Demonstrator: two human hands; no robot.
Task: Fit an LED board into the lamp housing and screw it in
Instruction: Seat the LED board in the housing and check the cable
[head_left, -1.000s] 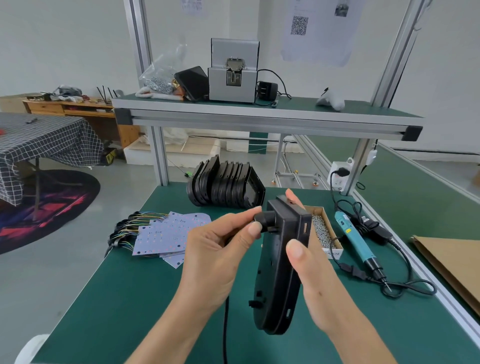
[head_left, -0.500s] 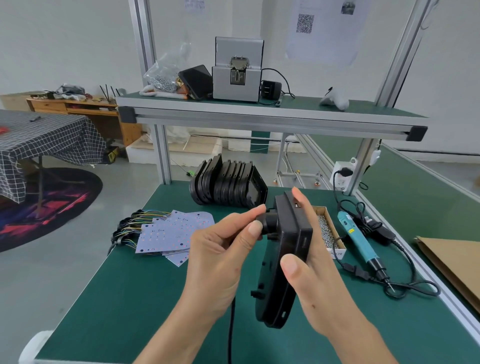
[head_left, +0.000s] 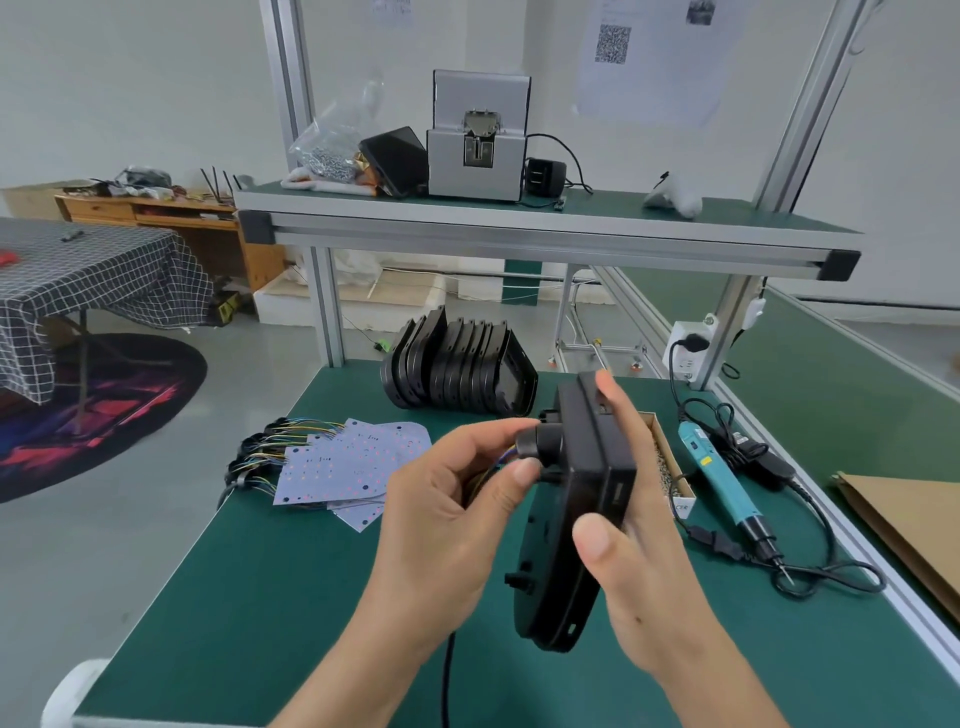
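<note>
Right hand (head_left: 644, 525) is still gripping the lamp housing (head_left: 576, 514) upright above the desk (head_left: 270, 597) middle; left hand (head_left: 457, 499) keeps pinching its side knob (head_left: 537, 444), little changing.

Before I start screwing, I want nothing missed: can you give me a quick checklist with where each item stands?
1. Housing held: ok, right hand grips it, on edge.
2. Left hand on its black knob: ok, pinching.
3. LED board fitted inside: cannot tell, that face is turned away.
4. Spare boards on the bench: ok.
5. Screwdriver to hand: ok, lying at the right.
6. Screws in their box: ok.
</note>
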